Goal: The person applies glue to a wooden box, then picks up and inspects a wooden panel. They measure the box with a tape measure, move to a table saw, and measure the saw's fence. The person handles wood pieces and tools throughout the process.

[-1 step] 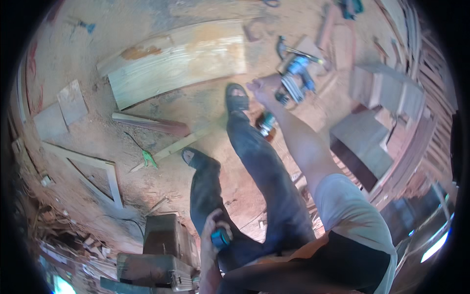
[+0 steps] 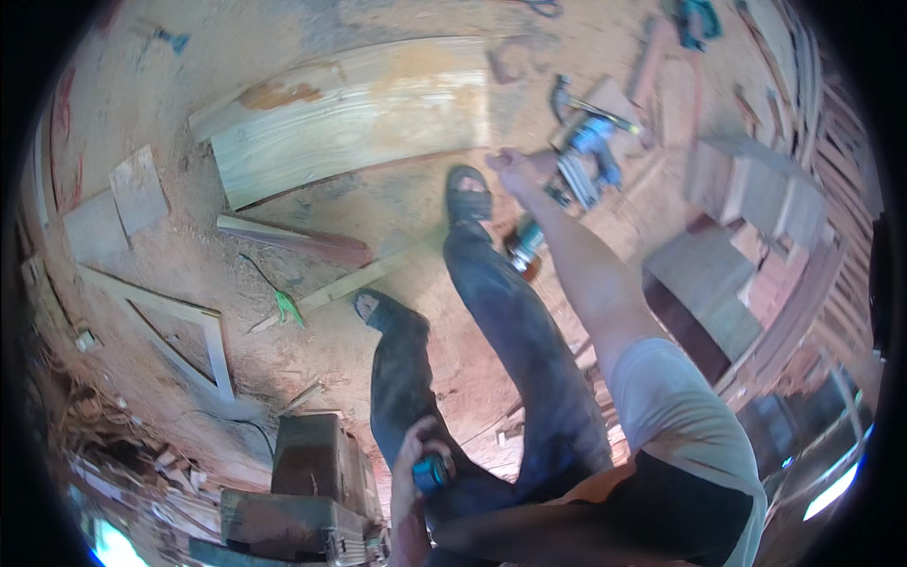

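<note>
My left hand [image 2: 413,455] is closed round a small rounded blue-and-black object [image 2: 431,473] by my left thigh; its exact kind is unclear. My right arm stretches forward over the floor. At its end, my right hand [image 2: 512,170] looks loosely curled, with nothing visible in the fingers, though blur softens them. Just right of that hand lie a blue power tool [image 2: 592,137] and a hammer [image 2: 564,99]. A teal power tool with a round disc [image 2: 524,248] lies under my right forearm, beside my right leg.
A wide pale board [image 2: 350,118] lies ahead on the dusty floor. Left of my feet are a narrow plank [image 2: 293,239], a green-handled tool [image 2: 287,306] and a wooden frame [image 2: 219,354]. Grey wooden box shapes [image 2: 704,274] stand at right, a brown case [image 2: 307,458] at lower left.
The view has shifted slightly, so the floor tools at upper right appear farther right. Both hands appear a little farther right too; the left keeps its grip on the blue-and-black object.
</note>
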`<state>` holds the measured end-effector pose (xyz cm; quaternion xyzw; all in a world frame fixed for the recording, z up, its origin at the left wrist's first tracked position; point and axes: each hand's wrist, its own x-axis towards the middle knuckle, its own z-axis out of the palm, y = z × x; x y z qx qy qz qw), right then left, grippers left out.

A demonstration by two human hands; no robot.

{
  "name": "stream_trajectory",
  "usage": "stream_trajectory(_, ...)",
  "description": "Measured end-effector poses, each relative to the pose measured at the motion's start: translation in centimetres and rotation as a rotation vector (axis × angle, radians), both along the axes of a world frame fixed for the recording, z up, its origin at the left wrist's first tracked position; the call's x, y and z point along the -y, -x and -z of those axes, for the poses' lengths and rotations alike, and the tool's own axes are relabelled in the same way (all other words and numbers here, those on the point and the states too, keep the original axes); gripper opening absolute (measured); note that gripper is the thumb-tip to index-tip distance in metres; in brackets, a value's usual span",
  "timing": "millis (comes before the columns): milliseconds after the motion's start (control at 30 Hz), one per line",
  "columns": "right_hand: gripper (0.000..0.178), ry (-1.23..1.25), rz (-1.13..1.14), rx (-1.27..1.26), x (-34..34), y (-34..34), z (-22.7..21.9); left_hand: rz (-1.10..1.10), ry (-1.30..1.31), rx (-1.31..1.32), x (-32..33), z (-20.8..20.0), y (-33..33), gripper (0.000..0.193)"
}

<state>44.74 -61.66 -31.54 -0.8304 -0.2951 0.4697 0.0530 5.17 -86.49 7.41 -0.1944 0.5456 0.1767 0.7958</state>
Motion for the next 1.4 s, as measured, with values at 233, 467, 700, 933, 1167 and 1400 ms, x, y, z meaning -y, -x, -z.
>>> stream_trajectory(233,0.076,-0.110,0.104,0.064,-6.2,-0.1,12.4,-0.346,0.225,0.152,-1.5,1.2,-0.5,0.078)
stream_trajectory(467,0.064,0.049,0.243,-0.256,-7.7,0.7,9.9,-0.421,0.213,0.235,-1.1,2.1,0.0,0.078)
stream_trajectory(700,0.052,0.028,0.175,-0.753,-2.5,7.7,-7.3,-0.119,-0.045,-0.027,-8.1,9.6,-4.3,0.063)
stream_trajectory(933,0.045,0.048,-0.062,-0.773,-8.8,18.0,-29.0,-0.364,-0.140,0.040,-23.9,6.5,-5.3,0.073)
stream_trajectory(1167,0.057,0.103,0.141,-0.996,-17.8,20.2,-37.3,-0.095,-0.331,-0.191,-37.9,-0.4,-1.3,0.051)
stream_trajectory(1400,0.026,0.031,0.145,-0.749,-28.8,-0.7,-25.7,-0.056,-0.306,-0.223,-44.4,-3.8,-2.9,0.047)
